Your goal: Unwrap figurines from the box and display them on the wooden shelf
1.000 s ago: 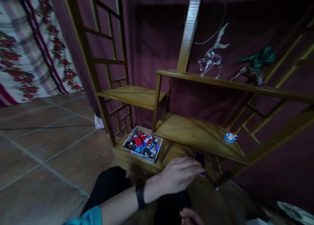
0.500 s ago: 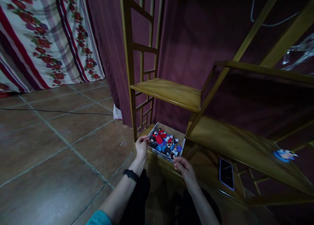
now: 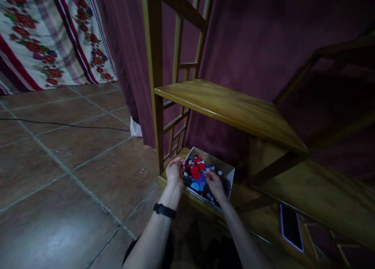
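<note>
Close to the floor, on the lowest board [image 3: 259,218] of a glossy yellow-brown wooden shelf unit [image 3: 225,103], a shallow, open white cardboard box [image 3: 216,163]. Inside, heaped together, small figures with rounded red, blue and black parts [image 3: 195,172]. Reaching down from below, two bare hands. Left hand [image 3: 175,168] at the near left rim of the box, fingers curled inward, with a black band [image 3: 164,210] around the wrist. Right hand [image 3: 213,183] over the middle of the heap, fingers bent downward. Too small and dim to tell, for either hand, a grip on a figure from a mere touch. Well to the right, flat on the same board, a dark phone with a purple edge [image 3: 291,228]. To the left, brown floor tiles [image 3: 58,210], a thin black cable [image 3: 67,124] and a white cloth with red flowers [image 3: 54,38].
</note>
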A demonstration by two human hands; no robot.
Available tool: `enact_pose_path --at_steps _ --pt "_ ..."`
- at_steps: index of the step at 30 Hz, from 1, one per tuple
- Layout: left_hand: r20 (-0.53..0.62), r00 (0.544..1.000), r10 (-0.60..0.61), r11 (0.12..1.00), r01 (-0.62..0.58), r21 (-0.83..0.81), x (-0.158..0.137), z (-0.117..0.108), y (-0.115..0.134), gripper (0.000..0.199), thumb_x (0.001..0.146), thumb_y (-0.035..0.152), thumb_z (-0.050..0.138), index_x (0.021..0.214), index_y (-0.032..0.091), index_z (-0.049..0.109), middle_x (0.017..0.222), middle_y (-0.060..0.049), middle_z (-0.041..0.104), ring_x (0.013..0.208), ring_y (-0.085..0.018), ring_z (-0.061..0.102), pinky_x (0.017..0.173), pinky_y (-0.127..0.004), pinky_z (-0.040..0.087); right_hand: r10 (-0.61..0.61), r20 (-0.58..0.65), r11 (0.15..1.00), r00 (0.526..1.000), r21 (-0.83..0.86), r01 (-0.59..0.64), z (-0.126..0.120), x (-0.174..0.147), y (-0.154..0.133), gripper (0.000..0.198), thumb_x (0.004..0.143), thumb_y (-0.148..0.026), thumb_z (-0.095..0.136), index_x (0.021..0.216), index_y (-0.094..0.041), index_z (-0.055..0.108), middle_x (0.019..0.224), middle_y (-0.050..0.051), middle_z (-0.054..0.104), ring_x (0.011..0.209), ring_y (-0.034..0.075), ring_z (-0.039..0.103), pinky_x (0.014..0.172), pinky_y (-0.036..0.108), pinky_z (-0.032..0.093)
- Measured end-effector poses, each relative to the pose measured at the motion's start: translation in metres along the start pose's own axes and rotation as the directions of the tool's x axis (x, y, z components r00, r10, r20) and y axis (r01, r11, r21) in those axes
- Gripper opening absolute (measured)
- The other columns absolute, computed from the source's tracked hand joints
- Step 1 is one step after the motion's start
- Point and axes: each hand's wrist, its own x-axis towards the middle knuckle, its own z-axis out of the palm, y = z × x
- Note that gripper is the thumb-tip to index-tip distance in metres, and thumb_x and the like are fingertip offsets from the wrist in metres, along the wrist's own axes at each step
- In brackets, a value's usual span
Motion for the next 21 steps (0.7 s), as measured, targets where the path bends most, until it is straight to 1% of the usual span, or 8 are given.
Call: enact_pose_path --at_steps 2,4,7,10,12,15,18,21 --pt "0.04 0.999 -0.008 1.0 0.009 -0.029 0.005 0.0 0.005 0.022 0.064 -0.002 0.049 0.08 0.012 0.057 0.063 -0.002 0.06 0.048 -0.007 0.055 0.044 -0.015 0.041 -0.048 0.021 0.991 0.999 -0.122 0.05 0.01 0.01 -0.001 0.024 0.076 -0.023 0.044 0.093 -0.02 0.06 0.091 0.004 0.065 0.086 0.017 0.06 0.081 0.032 0.045" --pt "0.057 0.998 -0.038 0.997 0.041 -0.062 0.008 0.001 0.011 0.024 0.065 -0.004 0.049 0.08 0.012 0.057 0.061 0.0 0.059 0.047 -0.006 0.055 0.043 -0.014 0.04 -0.105 0.042 0.957 0.994 -0.266 0.113 0.018 0.015 -0.005 0.027 0.076 -0.019 0.044 0.097 -0.02 0.06 0.097 0.005 0.063 0.091 0.017 0.058 0.084 0.032 0.043" --pt "0.073 0.988 -0.138 0.983 0.146 -0.111 0.01 0.0 0.017 0.025 0.066 -0.005 0.047 0.081 0.013 0.056 0.06 0.0 0.058 0.049 -0.007 0.056 0.044 -0.014 0.041 -0.201 0.098 0.861 0.975 -0.457 0.224 0.028 0.016 -0.011 0.033 0.074 -0.016 0.048 0.105 -0.022 0.058 0.109 0.007 0.057 0.102 0.02 0.052 0.091 0.033 0.039" --pt "0.11 0.971 -0.213 0.963 0.228 -0.142 0.01 -0.001 0.023 0.022 0.069 -0.004 0.047 0.081 0.012 0.057 0.06 -0.001 0.058 0.051 -0.007 0.057 0.045 -0.015 0.044 -0.247 0.161 0.785 0.956 -0.545 0.295 0.031 0.01 -0.014 0.039 0.072 -0.015 0.053 0.11 -0.023 0.055 0.114 0.008 0.053 0.108 0.022 0.047 0.094 0.035 0.036" --pt "0.119 0.969 -0.215 0.96 0.233 -0.158 0.01 -0.002 0.026 0.02 0.071 -0.003 0.048 0.08 0.012 0.057 0.061 -0.002 0.059 0.05 -0.008 0.057 0.044 -0.015 0.044 -0.239 0.172 0.771 0.956 -0.565 0.294 0.027 0.005 -0.013 0.039 0.07 -0.014 0.055 0.108 -0.023 0.054 0.111 0.007 0.052 0.108 0.022 0.046 0.094 0.036 0.036" --pt "0.115 0.971 -0.209 0.958 0.227 -0.174 0.011 -0.001 0.03 0.018 0.073 0.0 0.048 0.081 0.013 0.057 0.064 -0.003 0.06 0.049 -0.007 0.056 0.043 -0.015 0.044 -0.177 0.162 0.782 0.971 -0.575 0.239 0.016 0.002 -0.009 0.029 0.068 -0.011 0.054 0.095 -0.022 0.057 0.101 0.006 0.056 0.101 0.021 0.05 0.09 0.034 0.038" --pt "0.123 0.965 -0.232 0.952 0.251 -0.174 0.013 0.0 0.032 0.017 0.073 0.0 0.049 0.081 0.013 0.057 0.064 -0.003 0.06 0.048 -0.007 0.055 0.042 -0.014 0.044 -0.108 0.158 0.829 0.982 -0.531 0.176 0.002 0.004 -0.001 0.02 0.071 -0.012 0.05 0.086 -0.022 0.059 0.093 0.004 0.059 0.091 0.018 0.055 0.084 0.031 0.042" --pt "0.129 0.963 -0.235 0.951 0.255 -0.173 0.014 0.0 0.031 0.018 0.073 -0.001 0.049 0.08 0.013 0.057 0.063 -0.003 0.059 0.048 -0.007 0.056 0.043 -0.015 0.044 -0.073 0.074 0.886 0.995 -0.454 0.099 -0.016 0.009 0.008 0.021 0.074 -0.016 0.046 0.089 -0.024 0.059 0.09 0.002 0.063 0.085 0.016 0.058 0.077 0.029 0.044"
